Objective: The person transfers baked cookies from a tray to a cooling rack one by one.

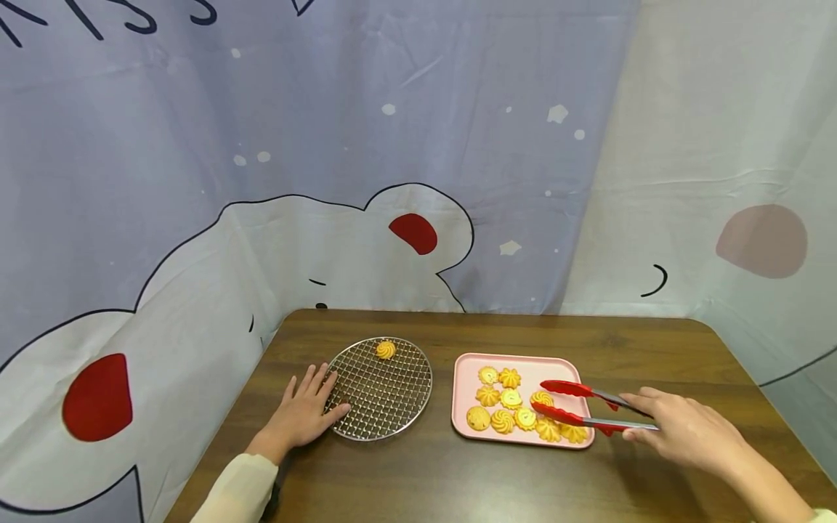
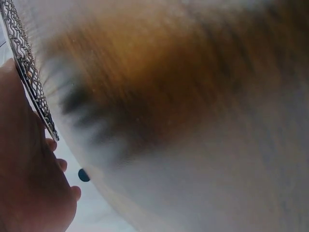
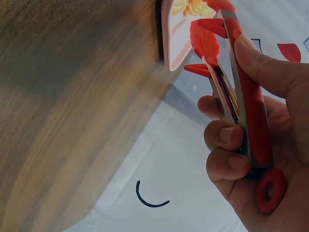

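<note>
My left hand (image 1: 304,414) lies with fingers spread at the left edge of a round wire rack (image 1: 386,399), its fingertips and thumb touching the rim. One swirled cookie (image 1: 386,350) rests near the rack's far edge. With curled fingers and thumb, my right hand (image 1: 689,428) holds red-tipped metal tongs (image 1: 617,423), also seen in the right wrist view, where the hand (image 3: 275,96) wraps their handles. The tongs' tips are apart over the right part of a pink tray (image 1: 463,378), on either side of a swirled cookie (image 1: 541,398). Whether they touch it I cannot tell.
Several more cookies (image 1: 502,421) in different shapes are spread over the tray. Rack and tray stand side by side on a brown wooden table (image 1: 418,483), with a strip of tabletop between them. A printed curtain (image 1: 418,109) hangs behind the table and along its sides.
</note>
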Demonstrator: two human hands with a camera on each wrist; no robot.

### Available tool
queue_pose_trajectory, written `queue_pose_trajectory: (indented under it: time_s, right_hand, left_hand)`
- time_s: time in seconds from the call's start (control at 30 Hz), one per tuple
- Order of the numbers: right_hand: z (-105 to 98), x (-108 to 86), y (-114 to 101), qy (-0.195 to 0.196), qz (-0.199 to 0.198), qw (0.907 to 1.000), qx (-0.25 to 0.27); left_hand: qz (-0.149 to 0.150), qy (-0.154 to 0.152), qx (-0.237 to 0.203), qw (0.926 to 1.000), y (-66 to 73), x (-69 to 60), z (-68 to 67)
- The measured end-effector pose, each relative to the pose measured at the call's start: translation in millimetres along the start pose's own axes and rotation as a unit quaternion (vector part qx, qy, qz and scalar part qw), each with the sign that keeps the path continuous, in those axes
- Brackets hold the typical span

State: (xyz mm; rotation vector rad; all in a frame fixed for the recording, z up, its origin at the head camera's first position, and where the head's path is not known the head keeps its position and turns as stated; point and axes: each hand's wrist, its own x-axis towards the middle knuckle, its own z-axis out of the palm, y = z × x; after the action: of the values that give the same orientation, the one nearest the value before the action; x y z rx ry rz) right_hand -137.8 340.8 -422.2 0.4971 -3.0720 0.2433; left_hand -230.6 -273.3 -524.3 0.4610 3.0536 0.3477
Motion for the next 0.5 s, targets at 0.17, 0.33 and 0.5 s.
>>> queue_pose_trajectory:
  time_s: [0.17,0.33,0.5]
  right_hand:
    - [-0.1,2.1,0.7,-0.008,-0.001,1.0,0.006]
    - [-1.2,4.8,1.6,-0.01,-0.008,0.9999,0.002]
    - [-4.5,8.6,2.6,-0.019,-0.014,0.9997,-0.002]
  left_hand:
    - [0.002,-0.001,-0.003,1.0,-0.3,-0.1,0.1]
    - [-0.004,-0.011,0.003,0.9999,2.5,-0.6,-3.6]
    - [-0.009,-0.018,0.011,0.9997,4.4,-0.8,-7.6]
